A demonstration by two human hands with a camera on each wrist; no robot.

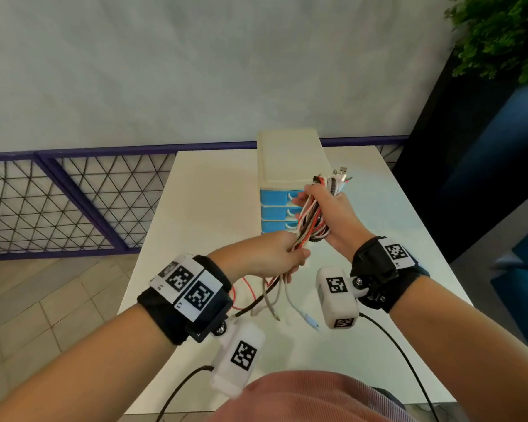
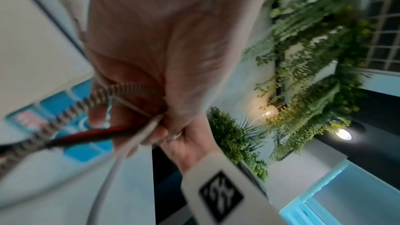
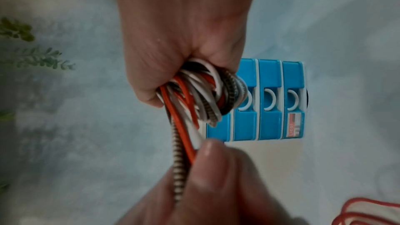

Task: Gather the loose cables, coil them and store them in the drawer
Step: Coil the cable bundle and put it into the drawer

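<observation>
My right hand (image 1: 333,208) grips a coiled bundle of cables (image 1: 313,216), red, white and striped, in front of the drawer unit (image 1: 287,159). Plug ends stick out above the fist. Just below it, my left hand (image 1: 272,257) pinches the trailing strands, whose loose ends (image 1: 275,303) hang down to the table. The right wrist view shows the bundle (image 3: 201,95) in my right hand (image 3: 184,32) and the left fingers (image 3: 216,168) round the strands. In the left wrist view, a striped cable (image 2: 71,114) and a red one (image 2: 93,134) run out of my left hand (image 2: 162,57).
The cream drawer unit has blue drawers (image 3: 270,74), all pushed in, and stands at the back of the white table (image 1: 211,208). A loop of red cable (image 3: 368,211) lies on the table. A purple mesh fence (image 1: 58,202) is to the left, plants (image 1: 500,35) at upper right.
</observation>
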